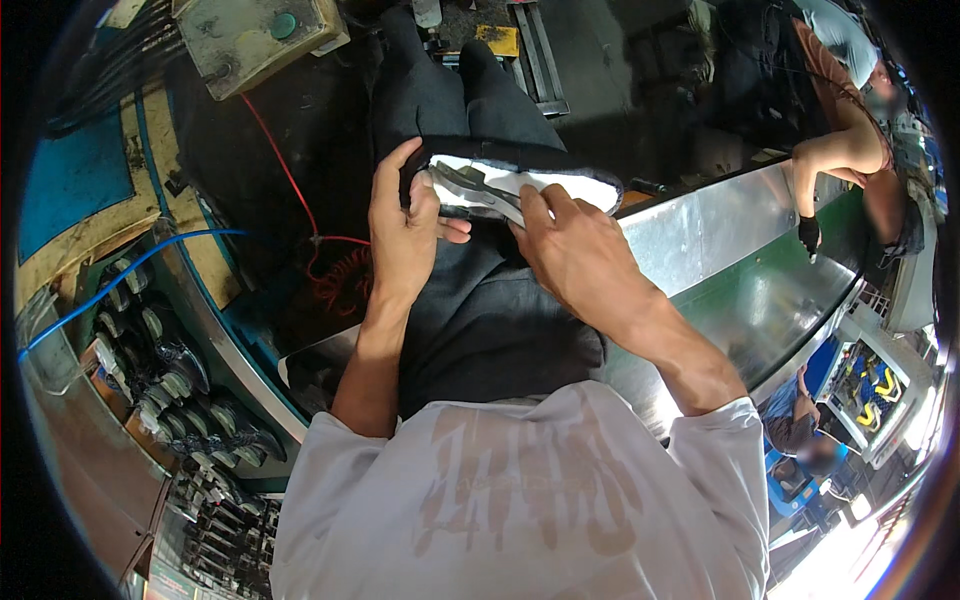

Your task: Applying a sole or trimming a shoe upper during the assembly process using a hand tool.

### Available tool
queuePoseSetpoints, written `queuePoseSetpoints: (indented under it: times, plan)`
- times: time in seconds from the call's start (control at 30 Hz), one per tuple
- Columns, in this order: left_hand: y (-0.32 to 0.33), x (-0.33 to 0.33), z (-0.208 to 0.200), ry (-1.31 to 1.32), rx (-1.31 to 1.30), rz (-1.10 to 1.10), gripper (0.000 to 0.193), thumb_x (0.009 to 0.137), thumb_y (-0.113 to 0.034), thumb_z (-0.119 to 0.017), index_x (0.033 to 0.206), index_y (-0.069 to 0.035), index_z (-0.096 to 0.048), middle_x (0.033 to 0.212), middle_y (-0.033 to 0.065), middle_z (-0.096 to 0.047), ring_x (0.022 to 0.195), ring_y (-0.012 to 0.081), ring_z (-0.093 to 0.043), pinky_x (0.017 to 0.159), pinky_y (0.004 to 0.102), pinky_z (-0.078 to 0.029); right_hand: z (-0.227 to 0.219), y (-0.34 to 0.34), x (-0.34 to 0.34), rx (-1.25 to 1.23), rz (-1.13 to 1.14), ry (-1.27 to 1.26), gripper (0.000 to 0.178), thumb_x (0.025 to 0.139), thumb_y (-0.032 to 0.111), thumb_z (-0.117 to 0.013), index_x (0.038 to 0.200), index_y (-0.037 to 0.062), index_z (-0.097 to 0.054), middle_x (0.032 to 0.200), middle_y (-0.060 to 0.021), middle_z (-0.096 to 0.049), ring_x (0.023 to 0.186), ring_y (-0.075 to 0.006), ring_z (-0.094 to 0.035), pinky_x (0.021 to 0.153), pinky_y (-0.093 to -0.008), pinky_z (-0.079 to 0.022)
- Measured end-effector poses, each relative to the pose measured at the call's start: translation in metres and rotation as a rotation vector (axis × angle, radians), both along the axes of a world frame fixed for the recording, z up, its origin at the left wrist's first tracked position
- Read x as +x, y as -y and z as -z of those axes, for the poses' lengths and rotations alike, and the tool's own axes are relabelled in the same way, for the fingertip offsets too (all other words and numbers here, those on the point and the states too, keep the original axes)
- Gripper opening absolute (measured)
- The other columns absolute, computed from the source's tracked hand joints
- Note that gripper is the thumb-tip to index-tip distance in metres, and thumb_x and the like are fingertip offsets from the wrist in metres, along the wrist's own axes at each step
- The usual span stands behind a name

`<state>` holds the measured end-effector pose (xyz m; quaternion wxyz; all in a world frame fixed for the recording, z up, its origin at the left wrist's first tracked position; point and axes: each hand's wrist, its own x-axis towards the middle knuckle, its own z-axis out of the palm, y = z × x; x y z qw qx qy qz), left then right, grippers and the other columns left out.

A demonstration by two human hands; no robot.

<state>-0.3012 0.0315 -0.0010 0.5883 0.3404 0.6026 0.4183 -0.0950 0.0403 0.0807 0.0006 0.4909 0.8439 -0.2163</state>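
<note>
A black shoe upper (600, 190) with a white underside facing me lies across above my lap. My left hand (403, 230) grips its left end, thumb on the near side and fingers around the edge. In my right hand (578, 240) is a pair of metal pliers (487, 193), held by the handles. The jaws lie over the white underside near the left end, close to my left thumb. Whether they pinch the edge I cannot tell.
On the left, several dark shoes (180, 365) stand on a rack beside a blue hose (130, 265). A coiled red hose (335, 275) hangs near my left forearm. A metal-edged green conveyor (740, 290) runs along the right, where another person's gloved hand (809, 235) reaches over.
</note>
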Motion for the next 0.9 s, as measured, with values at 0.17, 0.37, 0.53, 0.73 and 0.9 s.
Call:
queuePoseSetpoints:
  times: [0.17, 0.37, 0.53, 0.73, 0.9]
  plan:
    - [0.006, -0.001, 0.009, 0.007, 0.072, 0.002, 0.044, 0.114, -0.005, -0.037, 0.158, -0.004, -0.039, 0.114, 0.0199, -0.071, 0.071, 0.0262, -0.077, 0.062, 0.0334, -0.067, 0.003, -0.001, -0.011, 0.109, -0.062, 0.167, 0.026, 0.102, 0.012, -0.06, 0.114, -0.0114, -0.062, 0.097, -0.0221, -0.069, 0.082, -0.0348, -0.077, 0.064, -0.0447, -0.063]
    - [0.008, -0.005, 0.009, 0.013, 0.037, 0.004, 0.045, 0.115, -0.008, -0.036, 0.16, -0.004, -0.04, 0.111, 0.0206, -0.071, 0.073, 0.0274, -0.077, 0.065, 0.0365, -0.068, 0.003, 0.001, -0.012, -0.135, 0.004, -0.023, 0.022, 0.104, 0.015, -0.062, 0.096, -0.0047, -0.06, 0.081, -0.022, -0.071, 0.069, -0.0392, -0.073, 0.061, -0.0466, -0.06]
    - [0.008, -0.009, 0.0, 0.055, 0.013, 0.009, 0.046, 0.116, -0.016, -0.037, 0.16, -0.003, -0.043, 0.111, 0.0215, -0.07, 0.08, 0.0269, -0.078, 0.069, 0.0379, -0.069, 0.001, 0.004, -0.017, -0.419, 0.103, -0.183, 0.027, 0.107, 0.018, -0.061, 0.092, -0.004, -0.057, 0.074, -0.0264, -0.07, 0.065, -0.0456, -0.069, 0.059, -0.0503, -0.056]
    - [-0.008, -0.023, 0.0, 0.28, -0.099, 0.025, 0.047, 0.115, -0.025, -0.049, 0.155, -0.002, -0.051, 0.142, 0.0172, -0.053, 0.106, 0.0286, -0.073, 0.073, 0.0399, -0.071, 0.018, 0.024, -0.028, -0.13, 0.075, 0.064, 0.018, 0.099, 0.011, -0.061, 0.104, -0.0073, -0.06, 0.083, -0.0248, -0.073, 0.072, -0.0439, -0.075, 0.062, -0.0458, -0.062]
    - [-0.013, -0.026, -0.004, 0.235, -0.129, 0.076, 0.046, 0.115, -0.026, -0.049, 0.154, -0.002, -0.052, 0.144, 0.0169, -0.05, 0.11, 0.0288, -0.071, 0.073, 0.0404, -0.071, 0.024, 0.024, -0.015, -0.191, 0.093, -0.168, 0.017, 0.103, 0.01, -0.062, 0.104, -0.0056, -0.057, 0.092, -0.0285, -0.07, 0.075, -0.0494, -0.07, 0.067, -0.053, -0.057]
